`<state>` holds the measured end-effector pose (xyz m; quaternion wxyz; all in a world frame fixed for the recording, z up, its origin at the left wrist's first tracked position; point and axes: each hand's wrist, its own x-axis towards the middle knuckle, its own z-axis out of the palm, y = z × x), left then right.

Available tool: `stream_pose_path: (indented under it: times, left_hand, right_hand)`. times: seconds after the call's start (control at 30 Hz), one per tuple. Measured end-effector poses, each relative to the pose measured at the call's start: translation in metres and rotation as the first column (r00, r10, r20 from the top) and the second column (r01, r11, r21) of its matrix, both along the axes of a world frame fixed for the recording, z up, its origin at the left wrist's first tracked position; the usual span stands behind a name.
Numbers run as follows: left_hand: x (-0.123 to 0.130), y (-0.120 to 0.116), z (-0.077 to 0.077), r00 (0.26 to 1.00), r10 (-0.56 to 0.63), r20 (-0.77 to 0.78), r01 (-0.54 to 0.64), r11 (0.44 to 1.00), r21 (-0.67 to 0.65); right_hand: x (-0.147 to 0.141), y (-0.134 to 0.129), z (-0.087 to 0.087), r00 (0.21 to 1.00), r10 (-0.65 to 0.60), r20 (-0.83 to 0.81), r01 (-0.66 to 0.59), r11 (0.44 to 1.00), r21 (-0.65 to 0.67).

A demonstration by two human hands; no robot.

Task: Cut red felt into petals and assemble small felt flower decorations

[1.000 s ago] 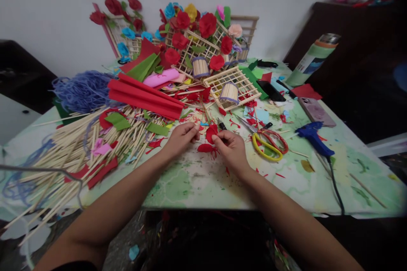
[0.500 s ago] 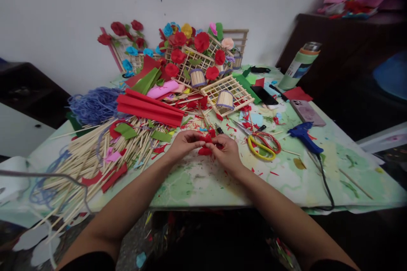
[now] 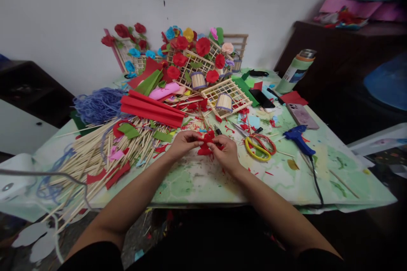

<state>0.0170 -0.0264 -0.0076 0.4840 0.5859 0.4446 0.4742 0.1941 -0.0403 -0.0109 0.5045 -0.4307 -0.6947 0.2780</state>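
Note:
Between my two hands, just above the front middle of the table, is a piece of red crepe paper (image 3: 206, 146) with petal-like lobes. My left hand (image 3: 186, 145) pinches its left side between thumb and fingers. On the other side my right hand (image 3: 225, 150) pinches its right edge, the fingertips partly hidden behind the paper. Scissors with yellow handles (image 3: 258, 151) lie to the right of my right hand, beside a loop of red cord. Red paper scraps are scattered about both hands.
Thin wooden sticks (image 3: 82, 156) and blue yarn (image 3: 98, 105) pile up at left, near folded red paper (image 3: 151, 110). Behind stand stick lattices with paper flowers (image 3: 202, 46). A blue glue gun (image 3: 299, 139), a phone (image 3: 302, 115) and a green bottle (image 3: 295, 72) are at right.
The red paper looks spread a little wider between my fingers, showing more of its lobes. Both hands stay at nearly the same place while the camera view has shifted slightly.

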Motion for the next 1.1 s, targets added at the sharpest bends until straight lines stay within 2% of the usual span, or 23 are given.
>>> stream_pose_path:
  times: [0.17,0.3,0.4,0.53,0.6,0.67,0.7,0.73,0.8,0.87,0.97,1.1]
  left_hand:
    - [-0.013,0.007,0.005,0.998,0.021,-0.06,-0.025,0.998,-0.065]
    - [-0.037,0.017,0.01,0.959,0.029,-0.283,-0.075,0.985,-0.153]
    - [-0.05,0.025,0.006,0.875,-0.064,-0.481,-0.022,0.985,-0.171]
    - [-0.051,0.028,-0.003,0.691,-0.022,-0.722,-0.034,0.997,-0.062]
    - [-0.045,0.025,-0.004,0.61,0.072,-0.789,-0.052,0.997,0.05]
    - [-0.036,0.021,-0.002,0.569,0.193,-0.799,-0.044,0.978,0.206]
    - [-0.031,0.018,-0.001,0.57,0.249,-0.783,-0.032,0.959,0.281]
    - [-0.026,0.014,-0.001,0.593,0.229,-0.772,0.027,0.953,0.302]
    - [-0.016,0.008,-0.002,0.634,0.095,-0.768,0.16,0.955,0.25]
    - [-0.008,0.003,-0.006,0.618,-0.038,-0.785,0.256,0.954,0.156]
    - [-0.002,-0.001,-0.01,0.614,-0.111,-0.782,0.277,0.957,0.082]
    - [-0.001,-0.001,-0.007,0.7,-0.16,-0.696,0.235,0.972,0.013]
  right_hand:
    - [0.004,0.003,0.0,0.997,-0.061,-0.041,0.059,0.997,-0.05]
    - [0.008,0.008,-0.005,0.99,-0.096,-0.106,0.074,0.979,-0.192]
    - [0.009,0.012,-0.011,0.981,-0.11,-0.162,0.059,0.956,-0.289]
    - [0.007,0.013,-0.015,0.966,-0.122,-0.226,0.026,0.922,-0.385]
    - [0.006,0.013,-0.015,0.964,-0.127,-0.234,0.021,0.912,-0.409]
    - [0.006,0.013,-0.014,0.964,-0.119,-0.236,0.007,0.904,-0.427]
    - [0.006,0.013,-0.013,0.964,-0.116,-0.238,0.001,0.901,-0.434]
    - [0.007,0.013,-0.013,0.964,-0.116,-0.24,-0.001,0.898,-0.44]
    - [0.008,0.013,-0.013,0.962,-0.129,-0.241,0.009,0.898,-0.441]
    - [0.009,0.013,-0.013,0.96,-0.135,-0.245,0.015,0.899,-0.439]
    - [0.01,0.013,-0.013,0.961,-0.11,-0.253,-0.013,0.899,-0.439]
    - [0.008,0.011,-0.009,0.965,-0.089,-0.247,-0.028,0.901,-0.434]
